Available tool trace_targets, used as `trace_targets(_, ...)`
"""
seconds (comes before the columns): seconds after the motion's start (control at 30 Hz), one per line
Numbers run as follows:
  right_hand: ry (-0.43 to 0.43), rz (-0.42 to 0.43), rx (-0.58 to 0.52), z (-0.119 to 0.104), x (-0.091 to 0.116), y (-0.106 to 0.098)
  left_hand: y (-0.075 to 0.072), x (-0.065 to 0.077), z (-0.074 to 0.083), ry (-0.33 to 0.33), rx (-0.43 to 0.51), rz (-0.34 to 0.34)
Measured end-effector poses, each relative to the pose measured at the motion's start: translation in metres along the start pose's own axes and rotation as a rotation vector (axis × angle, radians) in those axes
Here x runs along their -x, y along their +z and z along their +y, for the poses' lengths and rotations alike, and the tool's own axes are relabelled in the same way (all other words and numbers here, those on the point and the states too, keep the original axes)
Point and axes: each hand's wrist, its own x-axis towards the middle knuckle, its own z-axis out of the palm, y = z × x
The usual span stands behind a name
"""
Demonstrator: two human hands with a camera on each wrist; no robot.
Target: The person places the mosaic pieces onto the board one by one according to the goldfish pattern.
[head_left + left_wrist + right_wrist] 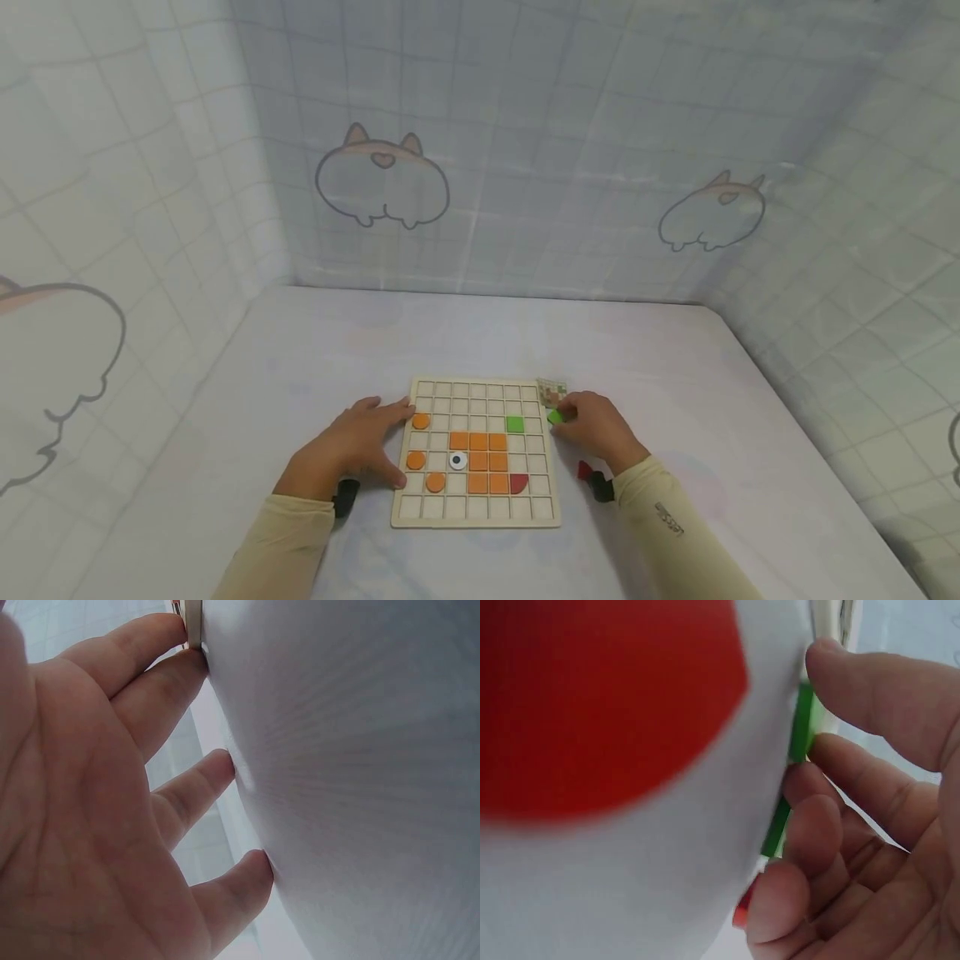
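Note:
A wooden grid board point(442, 508) lies flat on the table. My left hand point(352, 442) spreads around its left side, fingertips and thumb at the edge; in the left wrist view, two fingertips point(196, 660) meet the board's side while the others rest on the table. Beyond the board's right edge, my right hand point(596, 425) pinches a green tile point(802, 724) between thumb and index finger, low over the table. Another green piece point(777, 829) and a small red piece point(744, 900) show behind the right fingers. On the board sit a green square point(515, 424) and a red quarter-round point(519, 483).
The board also carries several orange squares point(478, 461), orange discs point(416, 460) and a white eye disc point(457, 460). A small patterned card point(553, 392) lies at its upper right corner. A red piece point(583, 471) is by the right wrist. Patterned cloth walls point(480, 250) surround the table.

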Motion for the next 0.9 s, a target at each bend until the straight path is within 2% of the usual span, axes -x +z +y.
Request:
trace_targets(0.33, 0.017, -0.013, 0.052, -0.005, 0.001, -0.002, 0.001, 0.0, 0.0, -0.004, 0.013, 0.001)
trace_targets(0.5, -0.013, -0.019, -0.04, -0.011, 0.003, -0.005, -0.001, 0.002, 0.0, 0.002, 0.003, 0.005)
trace_targets(0.7, -0.084, -0.07, -0.197, -0.018, 0.003, -0.003, -0.002, 0.002, -0.001, -0.003, 0.014, 0.006)
trace_targets(0.9, -0.14, -0.117, -0.187, -0.017, 0.001, 0.005, 0.0, 0.001, -0.002, 0.01, 0.006, 0.002)
